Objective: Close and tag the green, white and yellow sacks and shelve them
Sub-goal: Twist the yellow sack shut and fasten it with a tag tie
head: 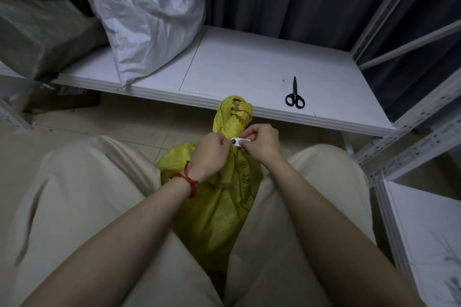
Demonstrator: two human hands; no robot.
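We take the yellow sack [219,207] as our landmark. It stands upright on the floor between our knees, its long axis running up from the floor to a twisted, knotted neck [233,114] that rises just in front of the shelf [249,67] edge.

Both hands meet at that neck, just below the knot. The left hand [212,154] comes in from the left of the sack, the right hand [262,142] from the right, and between them they pinch a small white tag [238,142] that lies crosswise against the neck. Each hand's fingers are closed tight on one end of the tag; the left seems also to press on the sack cloth, though we cannot tell how firmly.

We judge the coming move turns on this: the tag lies across the neck, at right angles to the sack's long axis, so it must be drawn round the neck and fastened. Both hands are equally near.

The white sack [147,12] and green sack [37,32] already sit on the shelf, up and to the left of the yellow one. Scissors [295,95] lie on the shelf to its upper right, well apart from both hands.
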